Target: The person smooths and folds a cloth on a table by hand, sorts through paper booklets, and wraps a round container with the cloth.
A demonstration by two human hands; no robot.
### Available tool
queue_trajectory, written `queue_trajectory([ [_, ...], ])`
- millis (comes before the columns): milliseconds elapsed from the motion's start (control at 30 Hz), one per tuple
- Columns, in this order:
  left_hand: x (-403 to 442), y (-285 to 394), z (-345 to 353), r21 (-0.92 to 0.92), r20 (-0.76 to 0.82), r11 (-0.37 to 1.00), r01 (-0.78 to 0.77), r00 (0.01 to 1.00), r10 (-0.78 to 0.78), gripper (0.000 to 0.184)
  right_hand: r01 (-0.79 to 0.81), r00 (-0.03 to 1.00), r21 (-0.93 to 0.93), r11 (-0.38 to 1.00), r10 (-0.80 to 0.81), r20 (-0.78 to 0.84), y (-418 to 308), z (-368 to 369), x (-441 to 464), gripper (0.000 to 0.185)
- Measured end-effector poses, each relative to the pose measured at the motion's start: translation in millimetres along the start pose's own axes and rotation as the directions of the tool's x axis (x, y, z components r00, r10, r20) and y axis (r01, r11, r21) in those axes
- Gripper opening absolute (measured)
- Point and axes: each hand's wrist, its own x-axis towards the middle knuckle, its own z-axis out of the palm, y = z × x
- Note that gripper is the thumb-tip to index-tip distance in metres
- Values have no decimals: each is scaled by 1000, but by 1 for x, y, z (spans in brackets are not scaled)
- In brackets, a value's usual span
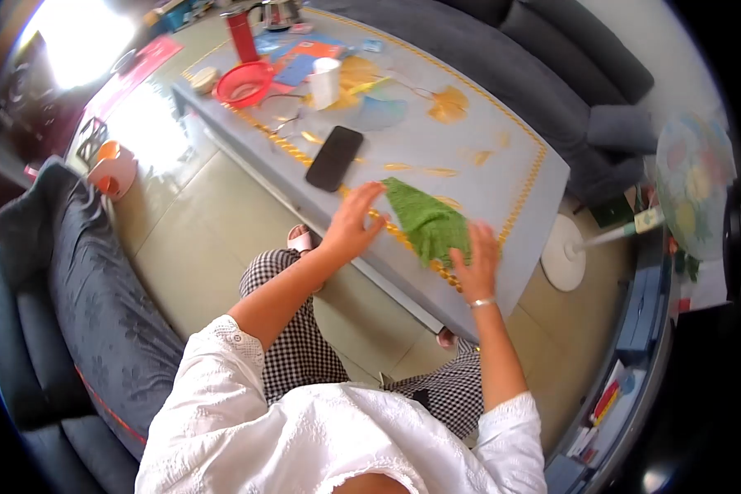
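A green cloth (426, 218), wrinkled and roughly triangular, lies on the table near its front edge. At the cloth's left corner is my left hand (356, 222), its fingers stretched out and the thumb apart; whether the fingertips touch the fabric I cannot tell. My right hand (477, 267), a little blurred, is at the cloth's right edge with fingers spread and the thumb over the fabric. A black phone (334, 158) lies on the tabletop just beyond my left hand.
The grey table (510, 239) has a gold chain-patterned border. Farther left on it stand a white cup (325, 82), a red basket (245, 85), a red flask (240, 37) and a kettle (280, 14). A fan (564, 253) stands right, sofas (107, 247) left and behind.
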Motion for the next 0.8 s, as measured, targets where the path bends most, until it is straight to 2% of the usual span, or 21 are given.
queue_trajectory([
  [67, -15, -21, -29, -98, -336, 983, 155, 925, -179, 42, -140, 977, 42, 989, 145, -156, 14, -17, -31, 70],
  [100, -22, -49, -38, -251, -467, 924, 290, 800, -378, 45, -232, 948, 62, 971, 239, -208, 20, -29, -49, 72],
  [133, -25, -78, -46, -423, -543, 827, 371, 627, -559, 48, -326, 908, 82, 942, 337, -250, 36, -29, -73, 73],
  [167, -23, -98, -59, -425, -558, 831, 359, 619, -553, 48, -417, 856, 108, 903, 429, -289, 56, -20, -95, 75],
  [200, -25, -113, -69, -656, -429, 621, 430, 465, -775, 63, -521, 774, 321, 791, 596, -212, 70, -13, -112, 75],
  [233, -28, -127, -72, -828, -235, 350, 439, 294, -926, 78, -597, 680, 505, 624, 727, -94, 80, -10, -123, 76],
  [267, -30, -142, -63, -834, -237, 346, 431, 287, -928, 78, -591, 689, 500, 632, 719, -93, 85, -15, -136, 76],
  [300, -28, -158, -54, -925, 9, 100, 367, 284, -959, 92, -620, 635, 634, 462, 770, 59, 90, -16, -140, 77],
  [333, -27, -161, -53, -941, 249, -158, 299, 300, -921, 106, -640, 579, 722, 262, 782, 230, 83, -15, -130, 79],
  [367, -25, -165, -52, -931, 230, -98, 351, 356, -906, 112, -640, 597, 718, 274, 765, 240, 79, -17, -119, 79],
  [400, -21, -156, -51, -914, 218, -40, 404, 405, -888, 118, -716, 495, 684, 141, 793, 354, 60, -35, -111, 81],
  [433, -14, -137, -56, -901, 226, -42, 432, 385, -895, 120, -777, 373, 630, 1, 806, 459, 45, -45, -105, 85],
  [467, -6, -122, -59, -886, 234, -42, 461, 367, -900, 122, -783, 375, 622, 6, 801, 465, 44, -44, -107, 85],
  [500, 0, -126, -55, -867, 299, -161, 471, 234, -925, 116, -777, 341, 618, -117, 748, 569, 44, -45, -108, 85],
  [533, 1, -132, -48, -875, 291, -157, 459, 238, -927, 116, -764, 312, 601, -235, 680, 664, 46, -45, -108, 86],
  [600, -3, -142, -32, -959, 264, -206, 197, 347, -900, 110, -753, 369, 628, -198, 663, 651, 48, -39, -109, 85],
  [633, -2, -151, -25, -952, 261, -204, 227, 263, -929, 106, -739, 405, 651, -173, 657, 635, 45, -37, -110, 84],
  [667, -2, -164, -22, -954, 258, -201, 223, 268, -928, 106, -737, 411, 654, -170, 656, 633, 45, -34, -109, 84],
  [733, -9, -208, -7, -942, 327, -311, 130, 127, -937, 101, -715, 439, 683, -148, 664, 605, 39, -37, -111, 82],
  [800, -6, -233, 10, -948, 282, -273, 165, 33, -959, 95, -706, 443, 696, -130, 686, 577, 51, -32, -122, 81],
])
